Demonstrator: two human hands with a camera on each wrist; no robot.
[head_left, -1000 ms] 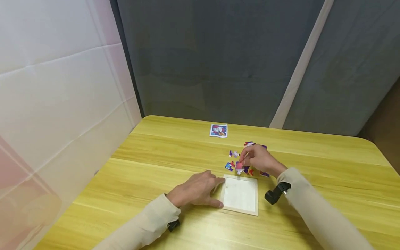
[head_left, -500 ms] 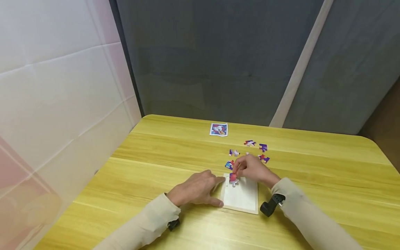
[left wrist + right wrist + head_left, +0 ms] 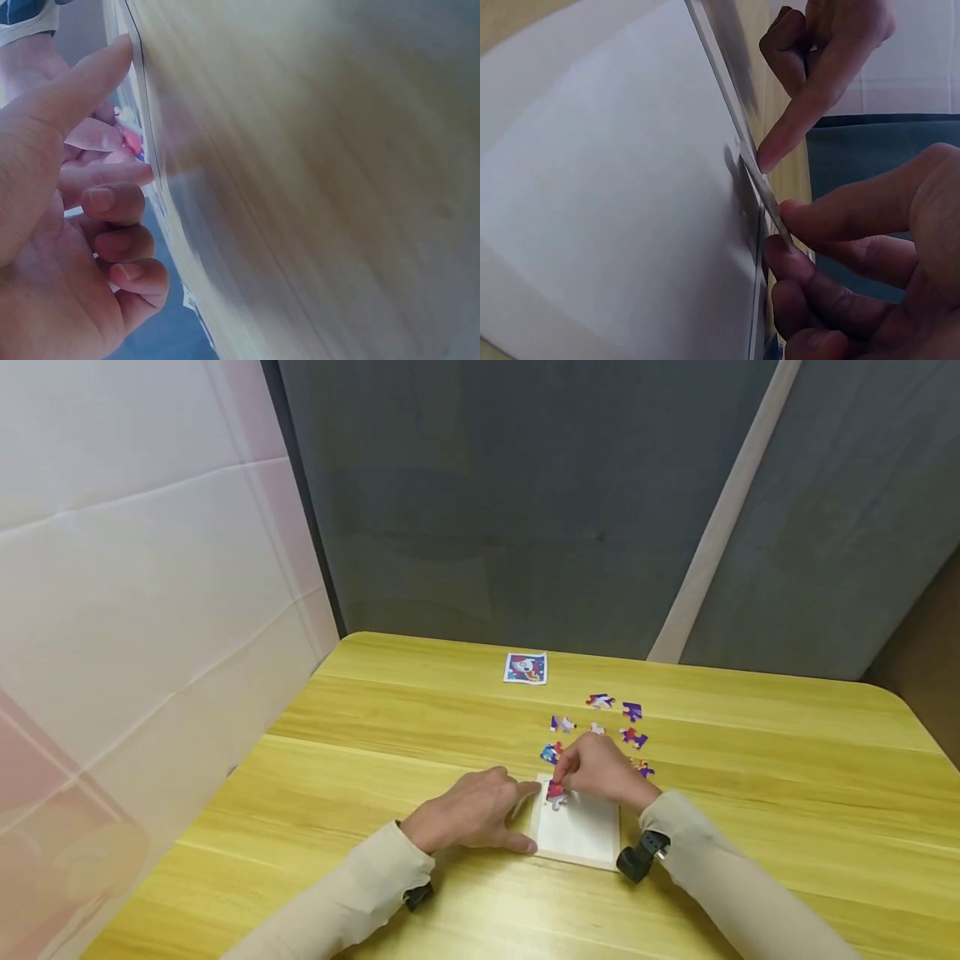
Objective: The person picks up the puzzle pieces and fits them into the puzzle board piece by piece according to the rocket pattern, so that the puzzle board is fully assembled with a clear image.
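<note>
while the right hand (image 3: pixel 600 774) fingers pinch it, the red-and-purple puzzle piece (image 3: pixel 556 793) lies in the white tray (image 3: pixel 581 843).

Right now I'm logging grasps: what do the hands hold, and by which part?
The right hand pinches a red puzzle piece by its edge over the tray; the left hand steadies the tray's left rim.

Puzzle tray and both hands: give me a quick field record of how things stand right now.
left hand: fingers touch the tray's left edge
right hand: pinches a red puzzle piece at the tray's far-left corner
puzzle tray: white inside, wooden rim, otherwise bare
loose pieces: scattered on the table beyond the tray
picture card: near the far edge
</note>
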